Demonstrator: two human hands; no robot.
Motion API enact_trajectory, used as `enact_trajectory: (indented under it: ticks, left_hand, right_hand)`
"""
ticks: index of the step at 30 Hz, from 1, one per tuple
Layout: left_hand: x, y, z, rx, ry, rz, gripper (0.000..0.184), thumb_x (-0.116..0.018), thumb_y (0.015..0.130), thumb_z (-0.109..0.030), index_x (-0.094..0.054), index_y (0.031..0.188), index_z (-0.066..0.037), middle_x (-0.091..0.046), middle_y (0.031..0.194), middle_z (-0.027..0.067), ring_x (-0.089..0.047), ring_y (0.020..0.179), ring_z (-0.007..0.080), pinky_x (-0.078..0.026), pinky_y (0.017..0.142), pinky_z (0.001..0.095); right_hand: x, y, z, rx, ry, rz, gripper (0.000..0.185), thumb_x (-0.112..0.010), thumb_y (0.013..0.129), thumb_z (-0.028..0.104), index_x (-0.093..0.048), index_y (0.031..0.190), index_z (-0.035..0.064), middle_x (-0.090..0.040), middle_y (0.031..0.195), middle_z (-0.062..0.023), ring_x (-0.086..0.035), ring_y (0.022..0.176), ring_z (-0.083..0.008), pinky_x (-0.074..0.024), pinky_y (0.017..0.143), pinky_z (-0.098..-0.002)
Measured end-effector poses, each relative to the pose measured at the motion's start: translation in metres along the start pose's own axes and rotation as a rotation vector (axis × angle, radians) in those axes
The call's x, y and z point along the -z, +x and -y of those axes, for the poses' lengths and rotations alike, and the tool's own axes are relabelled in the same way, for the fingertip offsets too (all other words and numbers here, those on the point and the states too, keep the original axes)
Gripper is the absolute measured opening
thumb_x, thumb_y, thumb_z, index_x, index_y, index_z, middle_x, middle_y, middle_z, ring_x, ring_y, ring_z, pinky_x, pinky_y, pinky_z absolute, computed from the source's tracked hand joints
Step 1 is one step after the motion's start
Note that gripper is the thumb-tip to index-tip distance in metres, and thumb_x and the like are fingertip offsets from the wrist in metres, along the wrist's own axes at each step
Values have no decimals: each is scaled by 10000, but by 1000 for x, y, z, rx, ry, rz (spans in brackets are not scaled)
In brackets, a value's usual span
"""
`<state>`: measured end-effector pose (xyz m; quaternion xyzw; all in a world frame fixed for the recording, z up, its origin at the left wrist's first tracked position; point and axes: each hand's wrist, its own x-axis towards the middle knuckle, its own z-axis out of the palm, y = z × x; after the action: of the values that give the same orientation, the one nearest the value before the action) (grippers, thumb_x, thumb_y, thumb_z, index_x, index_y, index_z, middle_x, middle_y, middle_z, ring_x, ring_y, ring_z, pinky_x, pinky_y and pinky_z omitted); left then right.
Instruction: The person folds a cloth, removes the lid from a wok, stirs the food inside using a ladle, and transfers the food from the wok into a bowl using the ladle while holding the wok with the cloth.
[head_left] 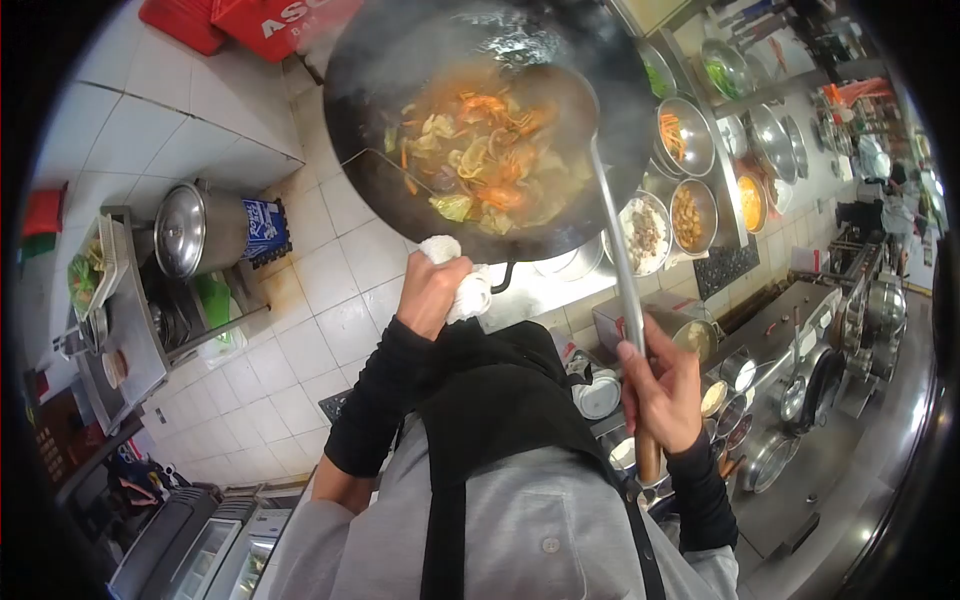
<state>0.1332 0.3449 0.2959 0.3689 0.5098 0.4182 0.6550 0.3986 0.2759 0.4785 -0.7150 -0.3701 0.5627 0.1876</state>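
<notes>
A big dark wok (362, 90) tilts in front of me, steam rising off it. In it lies a stir-fry (490, 165) of cabbage, carrot strips and orange pieces that look like prawns, in some liquid. My left hand (430, 295) is closed around a folded white cloth (470, 298) at the wok's near rim, beside its dark loop handle; whether it grips the rim through the cloth is hidden. My right hand (665, 385) grips a long-handled metal ladle (617, 225) with a wooden end. The ladle's bowl rests inside the wok's right side, partly veiled by steam.
Metal bowls of ingredients (690, 215) line the counter at right, including carrot strips (672, 135). More pans (770, 462) and containers stand lower right. At left are a lidded steel pot (182, 232), a metal shelf (130, 340) and a red crate (275, 25). The floor is tiled.
</notes>
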Motion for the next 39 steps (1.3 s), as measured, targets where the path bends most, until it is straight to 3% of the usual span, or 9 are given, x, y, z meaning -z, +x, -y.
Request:
enact_trajectory:
  ticks: [6, 11, 12, 14, 22, 27, 32, 35, 39]
  left_hand:
    - [9, 25, 3, -144, 275, 105, 108, -550, 866, -14, -570, 760, -4, -575, 716, 48, -590, 599, 154, -443, 541, 324]
    - [7, 13, -24, 219, -111, 100, 68, -538, 878, -30, -583, 840, 3, -619, 782, 72, -643, 634, 206, -530, 561, 357]
    - [7, 12, -22, 249, -136, 64, 102, -556, 891, -44, -591, 810, 7, -616, 806, 91, -661, 671, 218, -564, 533, 380]
    - [24, 13, 3, -60, 218, 163, 146, -573, 903, -66, -596, 778, 7, -605, 818, 97, -669, 698, 217, -579, 520, 384]
    - [33, 44, 45, -196, 297, 114, 222, -587, 897, -69, -575, 691, 12, -576, 801, 93, -646, 658, 200, -576, 521, 369]
    - [16, 53, 40, -183, 191, -4, 185, -653, 774, -23, -515, 652, -8, -514, 678, 123, -510, 619, 280, -382, 563, 400]
    - [12, 69, 41, -376, 441, 35, 207, -550, 858, -33, -557, 658, 21, -564, 711, 69, -574, 658, 146, -419, 572, 348]
    - [-3, 71, 24, -74, -55, -39, 226, -546, 873, -35, -553, 652, 11, -567, 711, 57, -566, 624, 146, -421, 566, 333]
    - [-1, 92, 36, -100, -94, -33, 170, -555, 933, -93, -564, 775, -32, -583, 807, 67, -630, 626, 169, -545, 548, 338]
  right_hand:
    - [-21, 2, 1, -259, 1031, 406, 390, -522, 1089, 170, -531, 1401, -62, -519, 829, -64, -405, 463, -73, -359, 328, -234]
    - [-24, 24, -18, -321, 1565, 608, 430, -496, 1091, 166, -472, 1439, -86, -508, 875, -57, -404, 497, -60, -354, 324, -216]
    - [-22, 22, -14, -316, 1549, 563, 422, -493, 1091, 159, -474, 1428, -96, -506, 867, -62, -400, 492, -62, -357, 322, -220]
    - [-10, 16, -13, -251, 1426, 474, 412, -497, 1089, 153, -483, 1418, -95, -505, 862, -65, -394, 485, -64, -355, 321, -220]
    - [29, -19, -16, -172, 1166, 201, 392, -518, 1075, 121, -512, 1396, -104, -518, 810, -78, -412, 447, -66, -370, 313, -216]
    - [46, -43, -27, -194, 1209, 202, 403, -514, 1074, 118, -504, 1399, -120, -542, 818, -82, -421, 439, -65, -389, 305, -214]
    - [56, -66, -40, -197, 1184, 163, 393, -516, 1066, 101, -514, 1389, -124, -534, 787, -73, -425, 426, -65, -388, 303, -215]
    - [60, -75, -51, -172, 1117, 152, 381, -519, 1061, 91, -530, 1374, -125, -536, 779, -74, -426, 422, -65, -389, 305, -215]
    - [64, -81, -68, -171, 1050, 143, 369, -530, 1056, 89, -549, 1362, -116, -543, 778, -75, -419, 416, -65, -385, 309, -218]
